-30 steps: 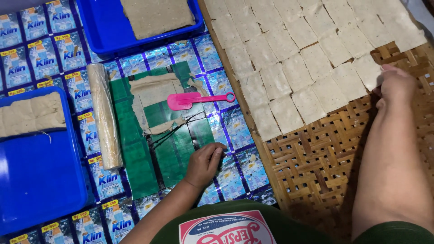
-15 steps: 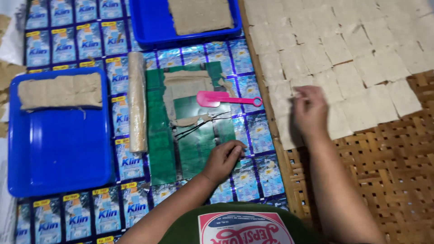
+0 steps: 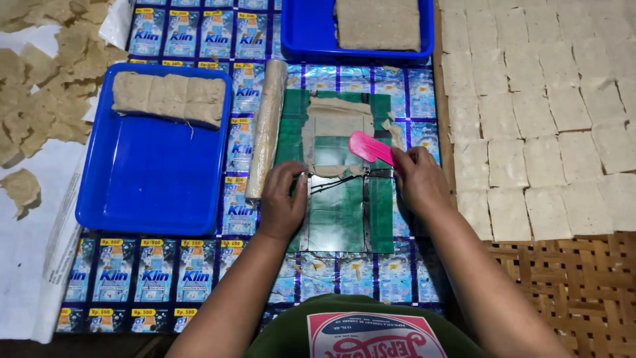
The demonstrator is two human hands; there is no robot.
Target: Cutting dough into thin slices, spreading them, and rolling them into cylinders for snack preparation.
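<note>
My left hand (image 3: 283,202) lies flat on a green plastic sheet (image 3: 344,212), fingers at the left end of a thin wire frame (image 3: 338,180). My right hand (image 3: 419,179) grips the handle of a pink plastic scraper (image 3: 371,148), whose blade points up-left over the sheet. A thin beige dough layer with a square hole cut in it (image 3: 338,109) covers the sheet's far part. A dough-dusted rolling pin (image 3: 266,129) lies just left of the sheet.
A blue tray (image 3: 152,192) on the left holds a slab of dough (image 3: 169,98). Another blue tray (image 3: 295,40) with dough sits at the top. Several cut dough squares (image 3: 550,119) lie on a woven bamboo mat (image 3: 576,278) at right. Dough scraps (image 3: 40,86) lie far left.
My right hand came back from the dough squares on the mat and took hold of the pink scraper. My left hand slid up the green sheet to the wire frame.
</note>
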